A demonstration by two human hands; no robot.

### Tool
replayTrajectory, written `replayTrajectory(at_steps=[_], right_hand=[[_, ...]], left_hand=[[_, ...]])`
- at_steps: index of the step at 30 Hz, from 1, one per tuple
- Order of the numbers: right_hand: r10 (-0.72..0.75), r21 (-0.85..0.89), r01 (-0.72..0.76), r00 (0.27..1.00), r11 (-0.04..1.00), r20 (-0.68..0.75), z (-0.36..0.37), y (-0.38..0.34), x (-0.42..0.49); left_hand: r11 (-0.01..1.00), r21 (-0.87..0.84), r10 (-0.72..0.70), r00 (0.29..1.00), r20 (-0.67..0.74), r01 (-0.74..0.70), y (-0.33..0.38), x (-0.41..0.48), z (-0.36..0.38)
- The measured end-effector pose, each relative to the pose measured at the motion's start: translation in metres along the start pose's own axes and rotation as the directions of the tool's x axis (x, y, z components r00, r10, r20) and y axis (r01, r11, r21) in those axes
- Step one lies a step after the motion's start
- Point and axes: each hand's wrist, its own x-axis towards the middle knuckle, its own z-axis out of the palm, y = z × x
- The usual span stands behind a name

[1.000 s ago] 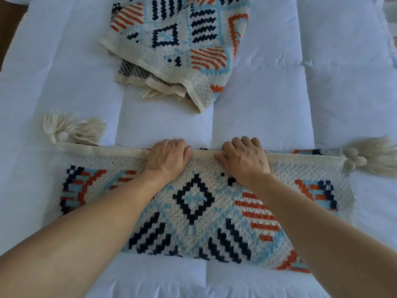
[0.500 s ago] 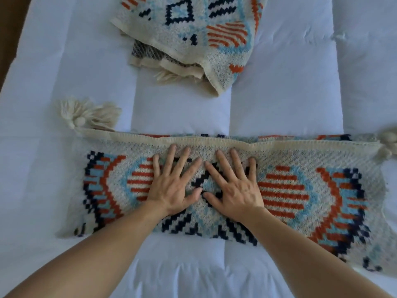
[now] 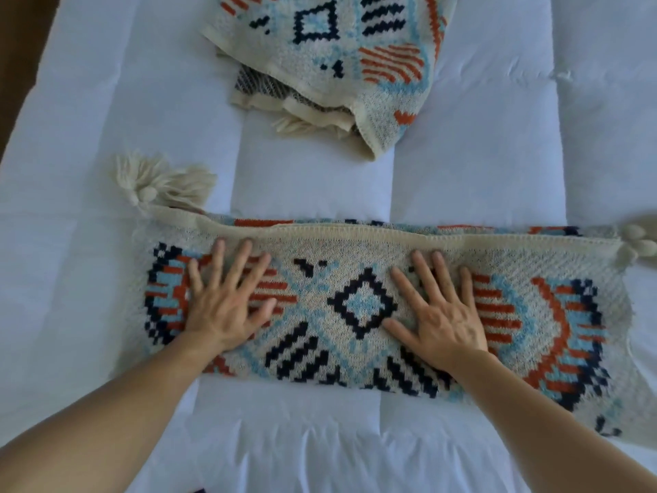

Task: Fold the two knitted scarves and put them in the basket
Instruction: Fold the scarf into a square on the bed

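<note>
A cream knitted scarf (image 3: pixel 359 275) with navy, orange and light-blue patterns lies folded lengthwise across the white quilted bed. Cream tassels (image 3: pixel 156 179) stick out at its left end, and more tassels (image 3: pixel 636 243) at its right end. My left hand (image 3: pixel 227 300) presses flat on the scarf's left part with fingers spread. On the right part, my right hand (image 3: pixel 441 311) presses flat the same way. The second scarf (image 3: pixel 330 62), same pattern, lies bunched at the top centre. No basket is in view.
The white quilted bed cover (image 3: pixel 309 183) fills nearly the whole view. A dark floor strip (image 3: pixel 21 58) shows beyond the bed's left edge.
My hands went from curled at the scarf's far edge to lying flat side by side at its middle. They have now slid apart, left hand leftward and right hand rightward.
</note>
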Motion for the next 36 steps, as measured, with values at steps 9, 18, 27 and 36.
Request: replayTrajectory(at_steps=[9,18,27,36], right_hand=[[0.022,0.083,-0.017,0.998,0.996,-0.051,-0.018,0.025,0.0],[0.08,0.169,-0.076,0.997,0.983,-0.019,-0.026,0.113,-0.001],[0.129,0.231,-0.054,0.938,0.971,-0.323,-0.051,0.185,0.0],[0.124,0.211,-0.079,0.969,0.974,-0.212,-0.07,0.25,-0.009]], left_hand=[[0.985,-0.097,0.135,0.988,-0.073,-0.142,0.075,0.027,-0.041],[0.956,-0.117,0.267,0.963,-0.043,-0.27,0.236,0.09,-0.069],[0.9,-0.195,0.359,0.917,-0.176,-0.39,0.272,0.103,-0.1],[0.837,-0.404,0.377,0.924,-0.063,-0.369,0.283,0.14,-0.124]])
